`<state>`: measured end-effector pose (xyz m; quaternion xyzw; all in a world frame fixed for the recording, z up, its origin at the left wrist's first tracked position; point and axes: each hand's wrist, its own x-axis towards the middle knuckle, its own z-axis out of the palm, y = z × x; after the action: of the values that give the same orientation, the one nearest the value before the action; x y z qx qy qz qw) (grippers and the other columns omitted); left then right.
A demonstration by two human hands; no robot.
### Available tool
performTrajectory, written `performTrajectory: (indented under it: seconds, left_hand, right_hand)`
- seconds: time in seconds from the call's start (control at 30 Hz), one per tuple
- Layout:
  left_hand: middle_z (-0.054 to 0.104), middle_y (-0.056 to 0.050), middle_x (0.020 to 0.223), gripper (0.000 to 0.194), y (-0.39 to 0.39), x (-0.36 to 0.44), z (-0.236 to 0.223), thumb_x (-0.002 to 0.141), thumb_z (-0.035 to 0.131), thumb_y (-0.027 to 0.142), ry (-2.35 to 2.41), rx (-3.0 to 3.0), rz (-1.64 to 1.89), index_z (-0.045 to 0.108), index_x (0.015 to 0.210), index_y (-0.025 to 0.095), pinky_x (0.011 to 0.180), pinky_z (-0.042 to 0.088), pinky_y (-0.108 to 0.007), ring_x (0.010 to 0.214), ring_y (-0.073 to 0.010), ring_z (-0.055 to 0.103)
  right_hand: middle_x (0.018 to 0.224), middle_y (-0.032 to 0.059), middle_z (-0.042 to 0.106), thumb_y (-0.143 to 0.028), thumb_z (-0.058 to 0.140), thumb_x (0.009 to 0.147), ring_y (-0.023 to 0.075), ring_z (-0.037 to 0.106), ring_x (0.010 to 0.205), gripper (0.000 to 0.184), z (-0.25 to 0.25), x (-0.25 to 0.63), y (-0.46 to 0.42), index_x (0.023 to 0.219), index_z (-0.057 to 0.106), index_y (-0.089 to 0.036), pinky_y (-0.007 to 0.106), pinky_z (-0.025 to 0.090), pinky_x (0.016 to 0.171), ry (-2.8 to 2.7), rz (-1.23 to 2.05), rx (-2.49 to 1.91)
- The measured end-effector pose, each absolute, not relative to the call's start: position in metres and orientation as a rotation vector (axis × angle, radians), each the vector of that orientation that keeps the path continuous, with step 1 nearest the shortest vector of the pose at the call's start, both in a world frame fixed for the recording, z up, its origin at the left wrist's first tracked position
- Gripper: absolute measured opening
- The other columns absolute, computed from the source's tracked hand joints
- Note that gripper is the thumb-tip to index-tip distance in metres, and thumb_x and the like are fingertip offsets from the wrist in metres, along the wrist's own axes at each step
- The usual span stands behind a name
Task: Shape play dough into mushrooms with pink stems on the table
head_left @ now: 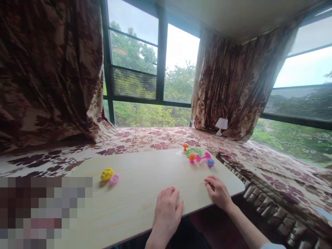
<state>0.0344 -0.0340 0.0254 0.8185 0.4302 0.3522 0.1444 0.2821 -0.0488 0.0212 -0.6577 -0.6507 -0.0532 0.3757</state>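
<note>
My left hand (pixel 168 206) rests palm down at the near edge of the pale tabletop (pixel 135 193), its fingers lying flat and the thumb apart. Further right, my right hand (pixel 218 191) lies on the table with loosely bent fingers; nothing shows in it. Beyond it sits a knobbly blue and pink ball (pixel 210 163). Beside that are a pink dumbbell-shaped piece (pixel 203 157), an orange and pink toy (pixel 192 157), a tangle of green loops (pixel 195 151) and an orange mushroom-shaped piece (pixel 185 146). Left of my hands are a crumpled yellow thing (pixel 107 174) and a pink one (pixel 113 179), touching.
Floral fabric covers the wide ledge (pixel 145 140) behind the table. A small white lamp (pixel 221 124) stands there by patterned curtains (pixel 228 76). Windows (pixel 178 65) show trees outside. The lower left corner is pixelated, hiding what is there.
</note>
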Motion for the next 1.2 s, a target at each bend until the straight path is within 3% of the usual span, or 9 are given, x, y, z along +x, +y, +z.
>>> performTrajectory:
  seconds: [0.37,0.5,0.6,0.7,0.83,0.93,1.03,1.2]
  left_hand:
    - [0.06,-0.006,0.104,0.023,-0.044,0.041,0.032,0.077,0.049,0.025,1.276,2.371,1.068,0.064,0.094,0.023,0.092,0.037,-0.036,0.1,-0.0212,0.052]
    - [0.062,-0.005,0.103,0.021,-0.046,0.046,0.034,0.076,0.051,0.025,1.323,2.375,1.08,0.066,0.091,0.024,0.09,0.041,-0.034,0.099,-0.0202,0.055]
    - [0.062,-0.006,0.103,0.021,-0.031,0.037,0.036,0.08,0.05,0.026,1.464,2.344,1.114,0.065,0.093,0.021,0.09,0.043,-0.036,0.1,-0.0194,0.056]
    - [0.06,-0.007,0.107,0.022,0.001,0.003,0.047,0.083,0.051,0.028,1.727,2.272,1.159,0.059,0.099,0.015,0.088,0.042,-0.043,0.101,-0.0199,0.055]
    - [0.056,-0.008,0.112,0.026,0.042,-0.05,0.068,0.084,0.051,0.031,2.063,2.122,1.193,0.056,0.104,0.015,0.085,0.044,-0.044,0.1,-0.0208,0.054]
    - [0.056,-0.008,0.112,0.025,0.061,-0.059,0.07,0.084,0.05,0.031,2.098,2.115,1.198,0.056,0.104,0.016,0.085,0.044,-0.043,0.1,-0.0203,0.054]
    - [0.056,-0.007,0.111,0.023,0.068,-0.036,0.056,0.084,0.05,0.03,1.961,2.208,1.206,0.057,0.101,0.016,0.086,0.043,-0.043,0.1,-0.0202,0.053]
    - [0.057,-0.007,0.109,0.022,0.068,0.021,0.031,0.084,0.051,0.03,1.667,2.319,1.212,0.057,0.099,0.015,0.086,0.043,-0.043,0.101,-0.0201,0.054]
  right_hand:
    - [0.088,0.0058,0.062,-0.018,0.047,0.078,0.0198,0.057,0.086,0.021,0.023,0.291,-0.058,0.086,0.066,-0.021,0.03,0.042,0.08,-1.713,-0.147,-1.615]
    - [0.072,0.003,0.061,-0.028,0.048,0.08,0.018,0.058,0.068,0.016,0.021,0.299,-0.057,0.074,0.061,-0.021,0.028,0.044,0.066,-1.661,-0.117,-1.6]
    - [0.058,0.0007,0.056,-0.036,0.046,0.082,0.0172,0.054,0.055,0.025,0.016,0.306,-0.053,0.063,0.053,-0.021,0.026,0.041,0.055,-1.627,-0.075,-1.593]
    - [0.053,-0.0001,0.053,-0.038,0.045,0.083,0.0169,0.051,0.051,0.031,0.009,0.308,-0.047,0.057,0.047,-0.022,0.026,0.036,0.051,-1.627,-0.038,-1.58]
    - [0.048,-0.0012,0.05,-0.039,0.039,0.087,0.0149,0.049,0.048,0.04,0.009,0.298,-0.039,0.053,0.045,-0.021,0.025,0.035,0.048,-1.657,-0.002,-1.566]
    - [0.059,-0.0012,0.057,-0.036,0.037,0.091,0.0125,0.055,0.055,0.035,0.026,0.295,-0.022,0.066,0.055,-0.018,0.023,0.042,0.053,-1.696,0.004,-1.557]
    - [0.091,0.0033,0.062,-0.03,0.045,0.09,0.0133,0.06,0.076,0.021,0.057,0.308,0.01,0.099,0.057,-0.014,0.03,0.048,0.07,-1.712,-0.033,-1.588]
    - [0.109,0.0065,0.057,-0.029,0.049,0.089,0.0179,0.057,0.092,0.023,0.101,0.332,0.07,0.107,0.055,-0.017,0.038,0.047,0.08,-1.853,-0.042,-1.719]
